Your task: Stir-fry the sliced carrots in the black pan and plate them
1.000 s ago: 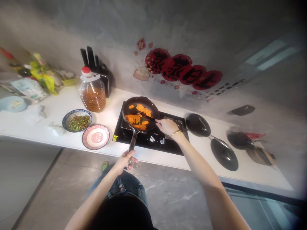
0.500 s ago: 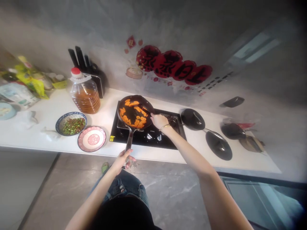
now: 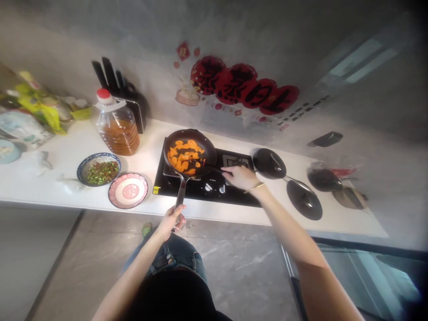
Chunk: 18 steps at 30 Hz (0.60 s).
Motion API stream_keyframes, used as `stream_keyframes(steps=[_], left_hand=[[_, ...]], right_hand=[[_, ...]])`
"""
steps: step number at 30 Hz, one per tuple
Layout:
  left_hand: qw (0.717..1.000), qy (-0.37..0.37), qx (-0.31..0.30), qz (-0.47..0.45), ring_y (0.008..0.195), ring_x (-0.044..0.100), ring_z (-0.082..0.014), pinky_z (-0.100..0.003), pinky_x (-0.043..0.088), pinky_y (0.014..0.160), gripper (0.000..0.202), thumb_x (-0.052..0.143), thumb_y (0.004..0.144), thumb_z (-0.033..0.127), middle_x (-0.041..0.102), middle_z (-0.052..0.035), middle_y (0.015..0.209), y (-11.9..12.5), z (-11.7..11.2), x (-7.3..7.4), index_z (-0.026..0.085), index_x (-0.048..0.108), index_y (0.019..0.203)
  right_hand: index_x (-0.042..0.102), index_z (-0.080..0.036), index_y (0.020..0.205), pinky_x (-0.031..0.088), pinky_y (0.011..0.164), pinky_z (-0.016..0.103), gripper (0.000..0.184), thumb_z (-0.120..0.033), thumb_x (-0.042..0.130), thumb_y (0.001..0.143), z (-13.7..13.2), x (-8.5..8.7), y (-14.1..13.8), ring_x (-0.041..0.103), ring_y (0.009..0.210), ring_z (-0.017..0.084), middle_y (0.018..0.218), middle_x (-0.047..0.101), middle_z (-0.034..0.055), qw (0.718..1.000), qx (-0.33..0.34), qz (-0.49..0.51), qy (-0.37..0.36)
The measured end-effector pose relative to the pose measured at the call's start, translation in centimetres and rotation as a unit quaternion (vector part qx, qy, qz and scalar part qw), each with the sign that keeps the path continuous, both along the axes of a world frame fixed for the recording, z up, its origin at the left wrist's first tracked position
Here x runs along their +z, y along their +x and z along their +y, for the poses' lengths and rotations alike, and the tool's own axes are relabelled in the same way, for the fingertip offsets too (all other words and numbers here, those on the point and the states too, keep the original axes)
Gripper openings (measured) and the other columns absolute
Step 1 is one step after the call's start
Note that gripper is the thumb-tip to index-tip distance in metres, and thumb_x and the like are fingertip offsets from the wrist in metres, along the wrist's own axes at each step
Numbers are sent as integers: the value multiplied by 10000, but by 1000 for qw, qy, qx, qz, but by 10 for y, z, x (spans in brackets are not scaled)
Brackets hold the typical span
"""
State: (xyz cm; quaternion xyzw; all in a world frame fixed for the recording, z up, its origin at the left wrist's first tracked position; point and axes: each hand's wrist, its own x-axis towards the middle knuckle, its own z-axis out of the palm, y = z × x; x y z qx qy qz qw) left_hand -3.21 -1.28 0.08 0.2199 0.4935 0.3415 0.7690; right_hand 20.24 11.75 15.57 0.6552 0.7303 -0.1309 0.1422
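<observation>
A black frying pan [image 3: 207, 154] with several orange carrot slices [image 3: 183, 157] sits on the black hob [image 3: 214, 187]. My left hand [image 3: 171, 219] is closed around the end of the pan's long handle, which juts over the counter's front edge. My right hand [image 3: 241, 177], with a thin bangle on its wrist, is closed on a dark spatula [image 3: 211, 166] whose tip lies in the pan among the carrot. The right hand hovers over the hob just right of the pan.
Left of the hob stand a pink plate [image 3: 128, 190], a blue-rimmed bowl of chopped greens [image 3: 99, 169], a big oil bottle [image 3: 117, 125] and a knife block [image 3: 132, 100]. Right of it lie a dark ladle [image 3: 270, 163], a pan lid [image 3: 304, 200] and further dark utensils [image 3: 326, 179].
My right hand has pulled back to the right, away from the pan, dragging the spatula. The carrot slices have bunched toward the pan's left side. The left hand keeps its hold on the handle.
</observation>
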Motion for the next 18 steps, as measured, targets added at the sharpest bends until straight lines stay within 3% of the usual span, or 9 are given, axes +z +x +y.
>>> stream_keyframes(steps=[4, 6, 10, 14, 18], left_hand=[[1000, -9, -3, 1, 330, 338, -47, -204, 217, 354, 623, 606, 736, 615, 555, 49, 549, 1, -1, -1, 122, 527, 1108], [1000, -10, -1, -1, 330, 338, -46, -202, 213, 353, 626, 609, 731, 619, 545, 54, 544, 2, -2, -2, 125, 529, 1107], [1000, -11, 13, -10, 336, 328, -43, -196, 202, 352, 618, 618, 728, 621, 517, 68, 535, 7, -5, -3, 135, 535, 1100], [1000, -11, 21, -6, 337, 328, -43, -198, 217, 349, 640, 612, 721, 641, 510, 70, 538, 12, -7, -2, 132, 538, 1103], [1000, -15, 19, -7, 329, 328, -45, -202, 225, 341, 660, 614, 709, 657, 508, 71, 540, 13, -7, 0, 133, 539, 1102]], right_hand=[[510, -180, 1345, 531, 682, 262, 451, -328, 534, 919, -15, -70, -12, 699, 614, 173, 815, 753, 49, 992, -63, 101, -49], [563, -164, 1249, 520, 672, 234, 414, -382, 578, 897, -14, -96, -2, 695, 612, 161, 748, 740, 34, 983, -69, 154, -74], [686, -163, 1034, 508, 700, 219, 363, -398, 418, 971, 2, -135, 31, 706, 741, 156, 834, 748, 64, 982, -107, 146, -58], [721, -190, 1002, 481, 788, 224, 211, -241, 548, 892, 6, -172, 45, 687, 905, 163, 992, 739, 59, 992, -91, 82, -21], [744, -197, 852, 481, 777, 228, 209, -222, 542, 896, -2, -195, 41, 670, 902, 160, 971, 733, 45, 995, -47, 89, -17]])
